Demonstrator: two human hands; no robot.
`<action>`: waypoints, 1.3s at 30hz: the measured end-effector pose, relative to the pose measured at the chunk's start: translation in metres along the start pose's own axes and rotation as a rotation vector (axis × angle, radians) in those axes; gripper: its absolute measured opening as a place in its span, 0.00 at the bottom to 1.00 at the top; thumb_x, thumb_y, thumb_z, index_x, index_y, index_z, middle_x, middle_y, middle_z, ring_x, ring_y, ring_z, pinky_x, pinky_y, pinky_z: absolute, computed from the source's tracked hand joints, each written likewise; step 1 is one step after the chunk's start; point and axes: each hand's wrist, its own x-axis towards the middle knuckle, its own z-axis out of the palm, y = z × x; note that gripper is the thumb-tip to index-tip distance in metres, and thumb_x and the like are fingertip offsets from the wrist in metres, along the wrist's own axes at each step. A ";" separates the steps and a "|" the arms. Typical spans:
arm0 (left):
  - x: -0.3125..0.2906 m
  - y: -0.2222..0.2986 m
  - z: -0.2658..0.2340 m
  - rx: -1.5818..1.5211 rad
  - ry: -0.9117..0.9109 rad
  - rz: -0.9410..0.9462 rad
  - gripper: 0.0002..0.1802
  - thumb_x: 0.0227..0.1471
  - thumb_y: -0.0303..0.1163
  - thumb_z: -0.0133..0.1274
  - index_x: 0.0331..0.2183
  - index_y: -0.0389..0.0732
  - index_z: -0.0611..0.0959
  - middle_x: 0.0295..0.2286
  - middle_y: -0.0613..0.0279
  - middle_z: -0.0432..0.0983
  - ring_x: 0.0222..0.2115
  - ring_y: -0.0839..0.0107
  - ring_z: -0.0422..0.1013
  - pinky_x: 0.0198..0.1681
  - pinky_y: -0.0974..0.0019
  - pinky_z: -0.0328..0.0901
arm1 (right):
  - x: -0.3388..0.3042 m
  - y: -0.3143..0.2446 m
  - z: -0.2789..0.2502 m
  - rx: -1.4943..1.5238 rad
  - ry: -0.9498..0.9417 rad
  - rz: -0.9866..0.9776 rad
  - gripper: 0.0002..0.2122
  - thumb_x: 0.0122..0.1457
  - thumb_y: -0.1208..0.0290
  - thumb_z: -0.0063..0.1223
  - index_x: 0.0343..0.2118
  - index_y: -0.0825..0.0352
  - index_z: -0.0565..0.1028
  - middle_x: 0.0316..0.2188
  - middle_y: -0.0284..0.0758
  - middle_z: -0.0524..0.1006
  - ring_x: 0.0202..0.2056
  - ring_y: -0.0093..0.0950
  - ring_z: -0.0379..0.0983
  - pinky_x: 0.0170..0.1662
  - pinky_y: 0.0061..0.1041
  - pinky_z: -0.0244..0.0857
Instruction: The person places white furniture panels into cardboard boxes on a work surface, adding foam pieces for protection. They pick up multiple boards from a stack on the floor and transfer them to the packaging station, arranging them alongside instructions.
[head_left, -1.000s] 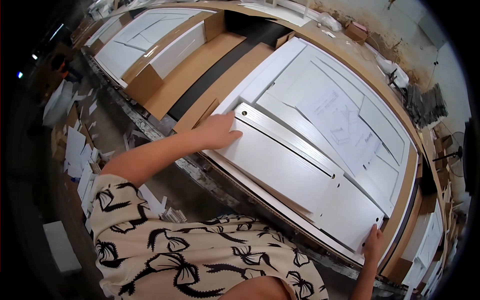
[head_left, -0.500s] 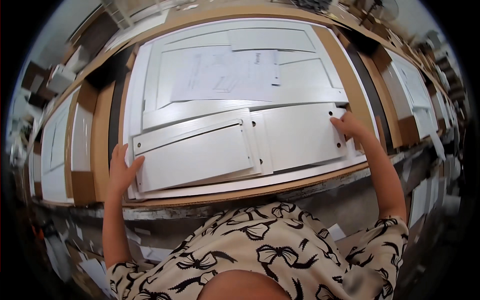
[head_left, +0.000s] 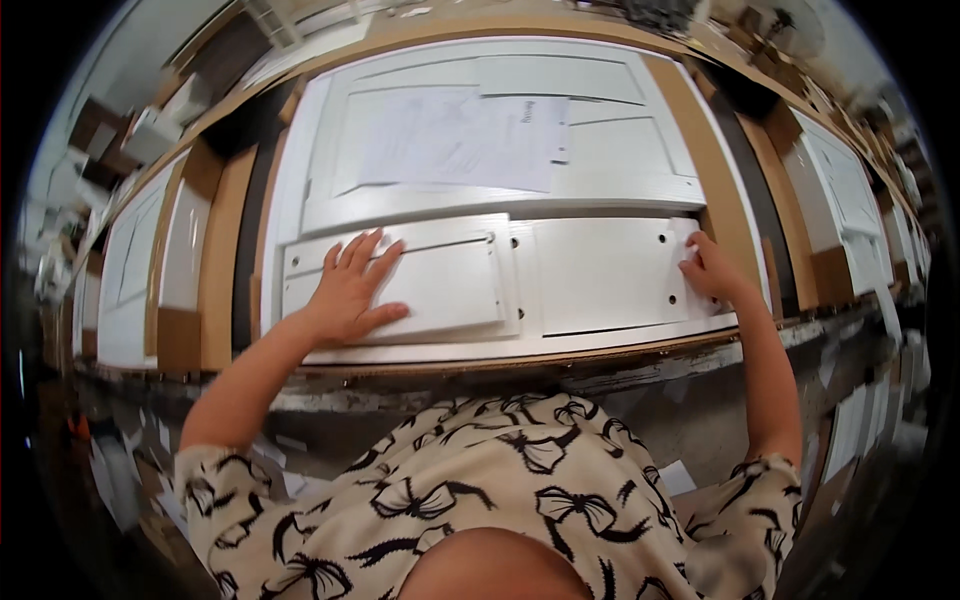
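White furniture panels lie stacked in an open cardboard box (head_left: 722, 190). My left hand (head_left: 350, 295) rests flat, fingers spread, on the left white panel (head_left: 450, 285), which has a dark groove along its far side. Beside it lies the right white panel (head_left: 600, 275), with dark round holes near its ends. At that panel's right end, my right hand (head_left: 715, 270) has its fingers bent and closed around the edge; the fingertips are partly hidden. Beyond both hands, a printed paper sheet (head_left: 465, 140) lies on a larger white framed panel (head_left: 630, 150).
Further open boxes with white panels stand at the left (head_left: 130, 265) and at the right (head_left: 835, 190). Cardboard flaps rise between the boxes. A worn bench edge (head_left: 450, 385) runs in front of me. Scraps of paper (head_left: 675, 478) lie below it.
My left hand has moved from the left panel's outer end onto its top. The two panels now lie straighter and flatter in the box. My right hand stays by the right end.
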 end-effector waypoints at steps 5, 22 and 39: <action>-0.008 -0.013 0.004 -0.092 0.106 0.043 0.44 0.47 0.63 0.44 0.57 0.46 0.59 0.55 0.46 0.50 0.57 0.51 0.47 0.58 0.50 0.40 | 0.018 -0.024 0.001 -0.156 -0.047 0.115 0.18 0.56 0.67 0.47 0.47 0.66 0.62 0.34 0.50 0.73 0.36 0.45 0.71 0.38 0.39 0.65; -0.071 -0.046 0.003 -0.442 0.217 -0.720 0.45 0.40 0.49 0.61 0.52 0.31 0.65 0.48 0.41 0.62 0.50 0.53 0.61 0.51 0.62 0.58 | -0.012 -0.321 0.098 -0.500 -0.211 -0.926 0.56 0.30 0.36 0.61 0.62 0.55 0.46 0.58 0.59 0.48 0.59 0.58 0.43 0.61 0.51 0.32; 0.049 0.078 0.019 -0.159 0.186 0.452 0.24 0.54 0.47 0.43 0.48 0.43 0.71 0.55 0.52 0.56 0.59 0.57 0.46 0.59 0.53 0.44 | -0.028 -0.101 -0.011 -0.446 -0.108 -0.618 0.50 0.21 0.58 0.64 0.57 0.56 0.57 0.49 0.55 0.57 0.52 0.53 0.51 0.56 0.45 0.50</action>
